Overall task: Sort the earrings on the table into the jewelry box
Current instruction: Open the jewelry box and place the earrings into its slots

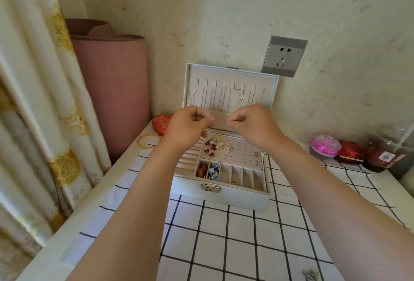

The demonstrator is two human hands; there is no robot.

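Above open jewelry box [224, 195] of earrings [218, 146], left hand [190, 124] and right hand [251, 124], grips pinched, contents unclear.

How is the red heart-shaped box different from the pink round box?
The red heart-shaped box sits left of the jewelry box, partly hidden behind the left hand. The pink round box sits to the right, in full view. One is patterned red, the other glittery pink. Both rest near the wall.
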